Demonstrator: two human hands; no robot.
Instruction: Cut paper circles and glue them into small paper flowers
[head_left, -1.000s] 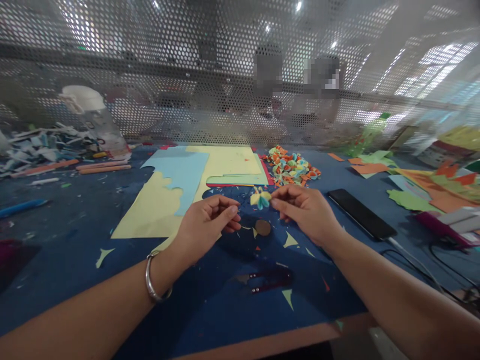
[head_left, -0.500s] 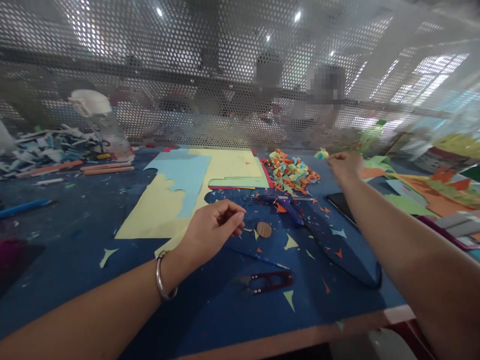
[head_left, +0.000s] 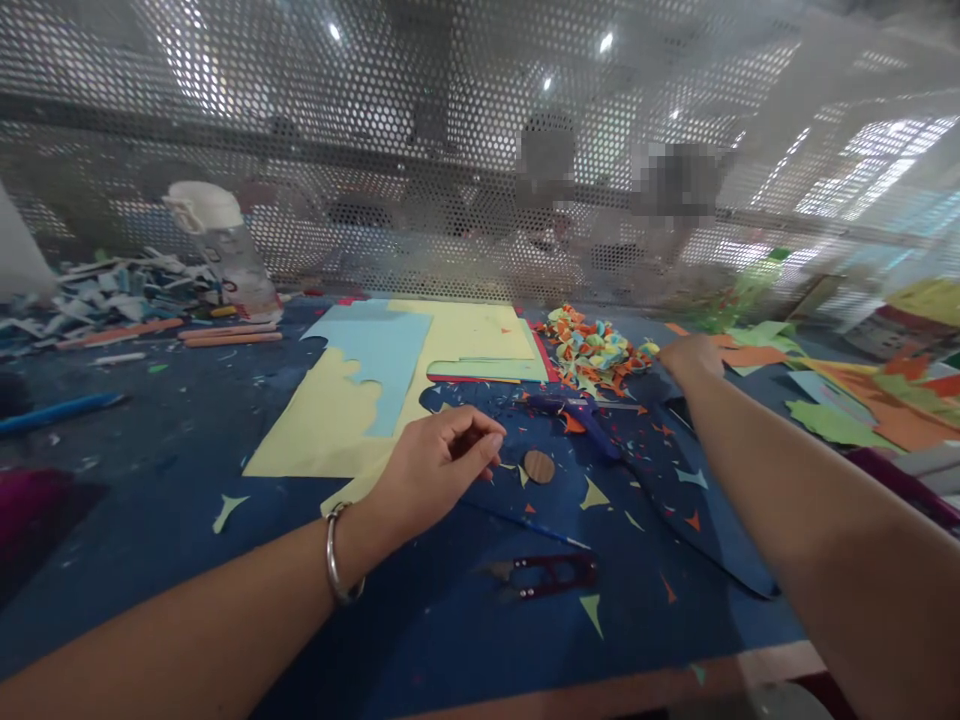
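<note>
The right hand [head_left: 694,362] was reached out far ahead, beside a pile of curly paper bits [head_left: 589,352]. A small yellow paper piece [head_left: 649,347] was seen right at its fingertips, at the pile's edge. Whether it was being pinched could not be told.

The left hand [head_left: 442,465] was kept back, with its fingers curled and its thumb close to them. Nothing was seen in it, but whether the tips touched could not be told.

The pile could be scattered if it was bumped by the right fingers. The yellow piece could be bent if it was squeezed too hard.

A glue gun [head_left: 594,427] was laid between the hands, with its nose pointed toward the left side. If it was hot, fingers could be burned. If its cord [head_left: 656,508] was caught by the right arm, the gun could be tugged.

The wooden disc [head_left: 539,467], just right of the left fingertips, could be nudged away. Skin could be nicked by the snips [head_left: 555,560], nearer the body than the left hand, if their blades were brushed.
</note>
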